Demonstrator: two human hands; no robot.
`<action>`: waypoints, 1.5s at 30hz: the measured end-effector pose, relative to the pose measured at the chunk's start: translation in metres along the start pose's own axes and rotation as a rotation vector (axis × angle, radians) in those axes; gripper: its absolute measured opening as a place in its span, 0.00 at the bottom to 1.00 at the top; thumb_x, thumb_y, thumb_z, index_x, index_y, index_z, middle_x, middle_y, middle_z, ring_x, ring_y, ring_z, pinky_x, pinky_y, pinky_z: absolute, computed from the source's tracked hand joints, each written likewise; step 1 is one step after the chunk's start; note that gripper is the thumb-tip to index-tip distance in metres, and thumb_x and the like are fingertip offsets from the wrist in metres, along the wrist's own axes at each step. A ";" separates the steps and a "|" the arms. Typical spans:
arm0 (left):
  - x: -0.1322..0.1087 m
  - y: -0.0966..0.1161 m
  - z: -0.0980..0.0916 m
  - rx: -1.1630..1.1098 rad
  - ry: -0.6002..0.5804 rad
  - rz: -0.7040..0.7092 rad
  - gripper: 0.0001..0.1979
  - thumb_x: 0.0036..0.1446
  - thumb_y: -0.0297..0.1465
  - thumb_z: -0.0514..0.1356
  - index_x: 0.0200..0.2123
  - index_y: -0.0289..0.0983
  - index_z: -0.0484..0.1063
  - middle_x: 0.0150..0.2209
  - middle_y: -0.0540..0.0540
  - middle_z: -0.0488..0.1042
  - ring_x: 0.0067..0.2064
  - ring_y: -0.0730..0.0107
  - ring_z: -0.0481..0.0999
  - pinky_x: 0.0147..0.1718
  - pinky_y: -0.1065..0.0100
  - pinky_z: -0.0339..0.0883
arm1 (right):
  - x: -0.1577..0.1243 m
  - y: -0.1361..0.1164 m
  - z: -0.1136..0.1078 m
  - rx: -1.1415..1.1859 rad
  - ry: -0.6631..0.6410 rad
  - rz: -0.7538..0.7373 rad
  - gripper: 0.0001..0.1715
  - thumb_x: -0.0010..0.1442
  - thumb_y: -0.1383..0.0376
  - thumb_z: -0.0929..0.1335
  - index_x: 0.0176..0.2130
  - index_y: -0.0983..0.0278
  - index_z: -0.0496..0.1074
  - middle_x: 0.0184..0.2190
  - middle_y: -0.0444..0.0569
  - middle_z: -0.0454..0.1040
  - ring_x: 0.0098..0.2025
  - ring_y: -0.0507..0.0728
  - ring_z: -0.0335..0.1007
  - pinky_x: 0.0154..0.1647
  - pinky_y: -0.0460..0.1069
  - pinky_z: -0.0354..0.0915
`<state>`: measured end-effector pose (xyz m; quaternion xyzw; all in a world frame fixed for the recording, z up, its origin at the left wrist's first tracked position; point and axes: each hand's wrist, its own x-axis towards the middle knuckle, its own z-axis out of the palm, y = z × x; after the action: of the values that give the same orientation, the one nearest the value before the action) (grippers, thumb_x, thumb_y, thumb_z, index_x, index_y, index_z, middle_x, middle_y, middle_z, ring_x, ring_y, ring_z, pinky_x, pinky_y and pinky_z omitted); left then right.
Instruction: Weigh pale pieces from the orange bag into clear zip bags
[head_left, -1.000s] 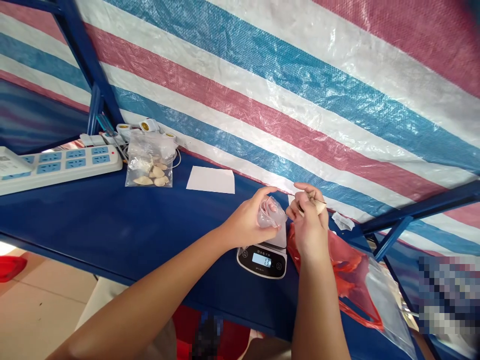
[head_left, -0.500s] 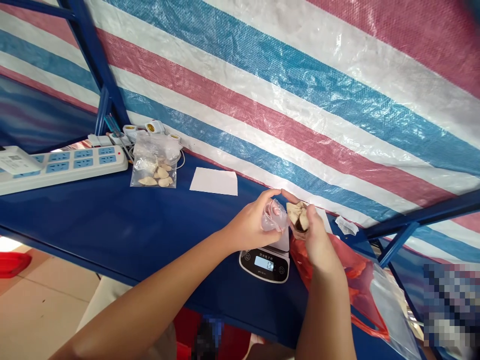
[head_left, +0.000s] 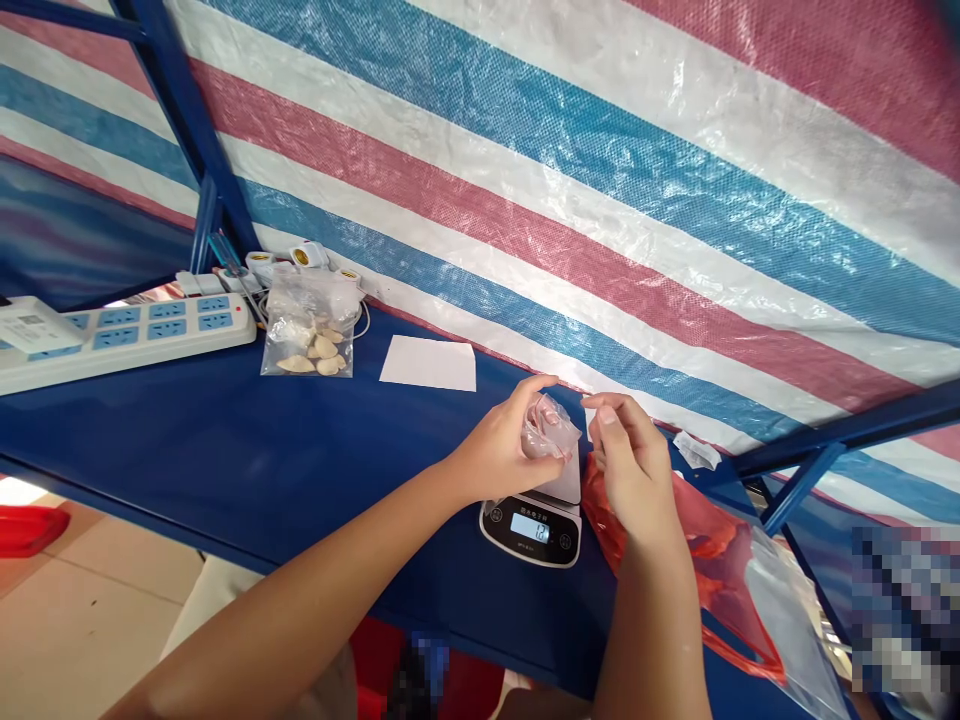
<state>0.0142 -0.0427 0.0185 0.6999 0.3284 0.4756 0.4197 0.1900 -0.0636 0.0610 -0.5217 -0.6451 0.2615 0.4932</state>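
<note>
My left hand (head_left: 517, 445) is curved around a small clear plastic bag (head_left: 551, 428), holding its mouth apart over the kitchen scale (head_left: 530, 530). The scale's display is lit, and the bag and hand cover part of its plate. To the right of the bag, my right hand (head_left: 634, 450) is closed, thumb against curled fingers, its back toward me. Whatever it holds is hidden. A red plastic bag (head_left: 705, 530) lies beneath and beside my right forearm. On the left of the table, a clear zip bag (head_left: 309, 325) contains several pale dried slices.
A white power strip (head_left: 127, 335) lies at the left, with white lamp sockets (head_left: 307, 255) and cords behind the zip bag. White paper (head_left: 429, 362) lies mid-table. A crumpled wrapper (head_left: 696, 450) sits at the right, near a blue frame post (head_left: 847, 425). Striped tarpaulin (head_left: 525, 190) rises behind.
My right hand has turned and its fingers have curled in, so the pale slices seen in it earlier are out of sight. My left hand stays on the clear bag.
</note>
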 end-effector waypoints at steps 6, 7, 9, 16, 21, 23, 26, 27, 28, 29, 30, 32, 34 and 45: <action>0.001 -0.004 -0.003 0.026 0.002 0.032 0.41 0.53 0.32 0.66 0.68 0.45 0.53 0.51 0.44 0.72 0.48 0.61 0.75 0.50 0.60 0.69 | -0.004 -0.007 -0.008 0.049 -0.315 0.028 0.15 0.66 0.57 0.69 0.50 0.56 0.79 0.26 0.40 0.63 0.27 0.53 0.58 0.29 0.48 0.58; 0.002 -0.006 -0.004 0.033 -0.021 0.052 0.43 0.53 0.32 0.66 0.69 0.44 0.52 0.52 0.42 0.72 0.49 0.60 0.75 0.50 0.58 0.69 | -0.005 -0.008 -0.008 0.036 -0.372 0.032 0.16 0.65 0.56 0.70 0.50 0.56 0.79 0.26 0.40 0.63 0.27 0.53 0.58 0.29 0.49 0.58; 0.002 -0.009 -0.004 0.046 -0.087 0.110 0.47 0.52 0.33 0.68 0.71 0.44 0.48 0.54 0.40 0.71 0.53 0.56 0.74 0.53 0.55 0.68 | -0.007 -0.010 -0.004 -0.046 -0.413 0.036 0.12 0.62 0.56 0.73 0.44 0.57 0.80 0.26 0.41 0.66 0.28 0.53 0.60 0.30 0.49 0.59; 0.006 -0.011 -0.020 -0.040 -0.131 0.131 0.52 0.56 0.39 0.69 0.74 0.49 0.40 0.67 0.37 0.62 0.68 0.48 0.63 0.63 0.48 0.60 | -0.002 0.007 0.003 0.104 -0.134 0.140 0.13 0.61 0.55 0.74 0.30 0.61 0.79 0.24 0.41 0.69 0.25 0.50 0.59 0.26 0.47 0.57; 0.023 -0.034 -0.034 -0.172 0.464 0.001 0.23 0.65 0.40 0.60 0.60 0.44 0.61 0.53 0.41 0.74 0.60 0.57 0.71 0.57 0.55 0.64 | 0.005 0.020 -0.001 0.550 0.251 0.350 0.16 0.48 0.56 0.81 0.28 0.62 0.77 0.25 0.40 0.68 0.20 0.46 0.51 0.19 0.45 0.55; 0.029 -0.048 -0.036 -0.169 0.591 -0.063 0.18 0.65 0.39 0.59 0.55 0.42 0.64 0.47 0.43 0.75 0.54 0.61 0.73 0.53 0.59 0.66 | 0.005 0.025 0.000 0.617 0.314 0.379 0.18 0.44 0.57 0.82 0.27 0.63 0.75 0.26 0.40 0.68 0.21 0.45 0.51 0.18 0.44 0.55; 0.032 -0.065 -0.036 -0.121 0.605 -0.117 0.15 0.64 0.37 0.59 0.52 0.42 0.65 0.43 0.46 0.74 0.48 0.65 0.73 0.46 0.63 0.66 | -0.005 0.037 -0.002 0.512 0.239 0.483 0.19 0.47 0.55 0.80 0.27 0.63 0.73 0.20 0.36 0.58 0.18 0.44 0.45 0.16 0.42 0.48; 0.033 -0.070 -0.035 -0.103 0.592 -0.129 0.14 0.64 0.36 0.59 0.52 0.42 0.65 0.42 0.47 0.73 0.46 0.66 0.73 0.44 0.64 0.66 | -0.011 0.041 -0.005 0.455 0.186 0.525 0.20 0.47 0.54 0.80 0.26 0.63 0.72 0.19 0.34 0.55 0.18 0.44 0.43 0.15 0.42 0.45; 0.033 -0.074 -0.035 -0.084 0.579 -0.139 0.14 0.63 0.36 0.59 0.51 0.42 0.65 0.41 0.47 0.73 0.44 0.66 0.73 0.42 0.65 0.66 | -0.017 0.045 -0.008 0.409 0.136 0.561 0.22 0.48 0.54 0.80 0.23 0.63 0.69 0.17 0.34 0.52 0.18 0.44 0.41 0.15 0.42 0.42; 0.033 -0.078 -0.035 -0.066 0.568 -0.147 0.14 0.63 0.36 0.59 0.51 0.42 0.66 0.40 0.48 0.73 0.43 0.67 0.72 0.41 0.65 0.66 | -0.024 0.049 -0.013 0.385 0.078 0.590 0.25 0.48 0.54 0.80 0.21 0.63 0.66 0.17 0.34 0.50 0.18 0.44 0.40 0.15 0.42 0.40; 0.033 -0.082 -0.034 -0.050 0.559 -0.152 0.13 0.63 0.36 0.59 0.50 0.42 0.66 0.39 0.48 0.73 0.42 0.67 0.72 0.40 0.66 0.66 | -0.031 0.052 -0.019 0.383 0.012 0.610 0.28 0.49 0.53 0.80 0.19 0.63 0.64 0.16 0.34 0.50 0.17 0.43 0.40 0.16 0.42 0.39; 0.034 -0.088 -0.034 -0.025 0.555 -0.155 0.13 0.63 0.36 0.59 0.50 0.42 0.67 0.37 0.49 0.72 0.40 0.68 0.72 0.38 0.66 0.65 | -0.043 0.057 -0.034 0.398 -0.141 0.643 0.30 0.53 0.48 0.78 0.20 0.64 0.64 0.17 0.37 0.54 0.17 0.43 0.40 0.17 0.43 0.37; 0.035 -0.093 -0.035 -0.017 0.558 -0.165 0.12 0.63 0.37 0.59 0.49 0.42 0.68 0.36 0.50 0.72 0.38 0.69 0.72 0.38 0.67 0.65 | -0.051 0.060 -0.049 0.409 -0.231 0.663 0.28 0.56 0.44 0.75 0.27 0.65 0.71 0.18 0.38 0.58 0.17 0.43 0.41 0.18 0.43 0.37; 0.041 -0.099 -0.040 -0.093 0.550 -0.259 0.11 0.61 0.37 0.58 0.29 0.39 0.69 0.23 0.54 0.61 0.26 0.72 0.61 0.28 0.68 0.57 | -0.049 0.058 -0.055 0.597 0.132 0.501 0.23 0.55 0.46 0.76 0.29 0.62 0.73 0.21 0.35 0.51 0.18 0.43 0.38 0.16 0.42 0.38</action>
<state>-0.0153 0.0463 -0.0464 0.4774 0.4941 0.6043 0.4035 0.2626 -0.1005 0.0148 -0.5122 -0.3605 0.5157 0.5846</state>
